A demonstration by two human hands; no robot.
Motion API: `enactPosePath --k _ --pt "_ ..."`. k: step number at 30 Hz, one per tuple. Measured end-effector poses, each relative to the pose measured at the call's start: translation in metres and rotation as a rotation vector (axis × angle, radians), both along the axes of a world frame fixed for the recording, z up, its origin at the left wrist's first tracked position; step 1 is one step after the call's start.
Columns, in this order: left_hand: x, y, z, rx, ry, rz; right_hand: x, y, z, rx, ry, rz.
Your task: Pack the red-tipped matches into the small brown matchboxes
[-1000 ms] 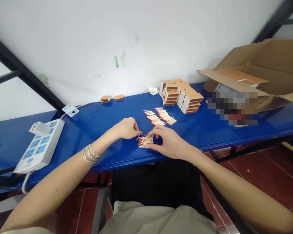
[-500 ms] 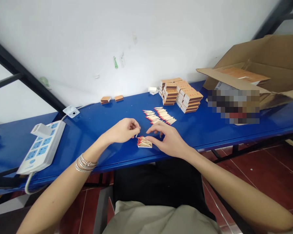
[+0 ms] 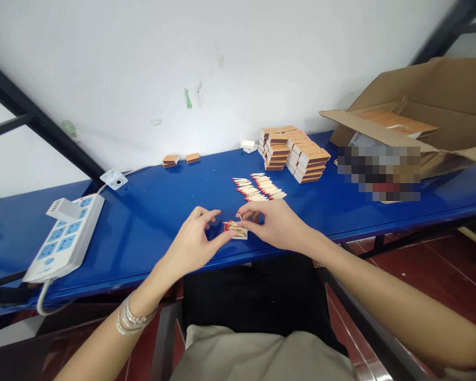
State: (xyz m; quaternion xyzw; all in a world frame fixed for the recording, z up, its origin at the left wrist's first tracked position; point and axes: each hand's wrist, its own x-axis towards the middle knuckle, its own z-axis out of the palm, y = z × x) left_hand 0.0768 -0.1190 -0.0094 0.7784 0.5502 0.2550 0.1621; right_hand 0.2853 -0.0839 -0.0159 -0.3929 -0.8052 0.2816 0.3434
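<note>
A small white matchbox tray filled with red-tipped matches lies near the front edge of the blue table. My left hand is at its left with thumb and index finger apart, the thumb tip at the tray's near side. On the other side, my right hand pinches a single match just above the tray's right part. Behind the hands, loose matches lie in two slanting rows, partly hidden by my right hand.
Stacked orange matchboxes stand against the wall, with white pieces beside them. Two small orange boxes lie further left. A power strip and small camera are at left, an open carton at right.
My left hand has opened and moved down and left, its thumb now at the tray. My right hand's fingers have closed on a match over the tray.
</note>
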Motion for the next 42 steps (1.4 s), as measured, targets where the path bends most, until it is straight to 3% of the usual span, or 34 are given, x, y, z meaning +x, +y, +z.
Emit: enactPosePath --k 4,8,13,18,30,32,37,42 --pt "0.005 -0.02 -0.023 0.128 0.216 0.116 -0.002 0.005 0.003 0.104 -0.226 0.082" --pt "0.018 -0.026 -0.034 0.192 0.314 0.165 0.004 0.004 0.005 0.16 -0.261 0.084" --pt "0.027 -0.029 -0.035 0.215 0.339 0.156 0.015 -0.01 -0.011 0.2 -0.151 0.032" --pt "0.029 -0.033 -0.036 0.195 0.335 0.147 0.007 -0.02 -0.031 0.242 -0.043 -0.008" --pt "0.018 -0.041 -0.035 0.263 0.304 0.213 -0.006 -0.019 -0.028 0.134 0.04 -0.132" --pt "0.015 -0.037 -0.031 0.276 0.258 0.179 -0.008 -0.018 -0.027 0.082 0.042 -0.131" --pt "0.003 -0.021 -0.021 0.19 0.189 -0.093 -0.013 -0.014 -0.024 0.023 0.033 -0.158" --pt "0.001 -0.018 -0.029 0.195 0.103 -0.094 -0.023 -0.014 -0.026 0.019 0.011 -0.184"
